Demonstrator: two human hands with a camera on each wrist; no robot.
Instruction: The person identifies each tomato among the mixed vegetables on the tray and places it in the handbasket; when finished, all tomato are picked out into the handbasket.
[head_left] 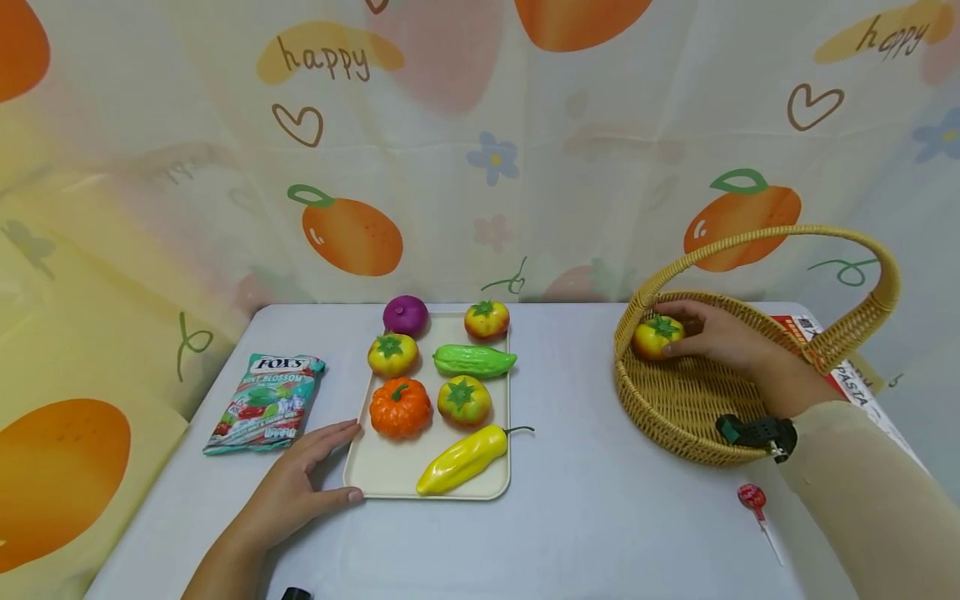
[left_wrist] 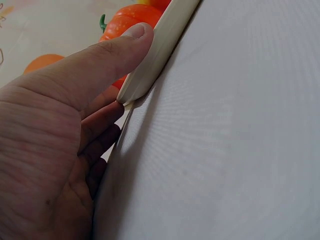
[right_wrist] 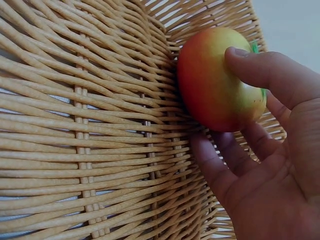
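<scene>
Inside the wicker basket, my right hand holds a yellow-red toy tomato with a green star-shaped top. In the right wrist view, the thumb lies on the tomato and the fingers reach round its lower side, close to the woven wall. My left hand rests at the near left corner of a cream tray, thumb and fingers fairly straight against its rim. On the tray sit an orange pumpkin, a yellow pepper, a green ridged gourd, a purple onion and several similar tomatoes.
Left of the tray lies a candy bag. A red lollipop lies in front of the basket, whose tall handle arches over my right arm. A printed packet is partly hidden behind the basket. A patterned curtain hangs behind the table.
</scene>
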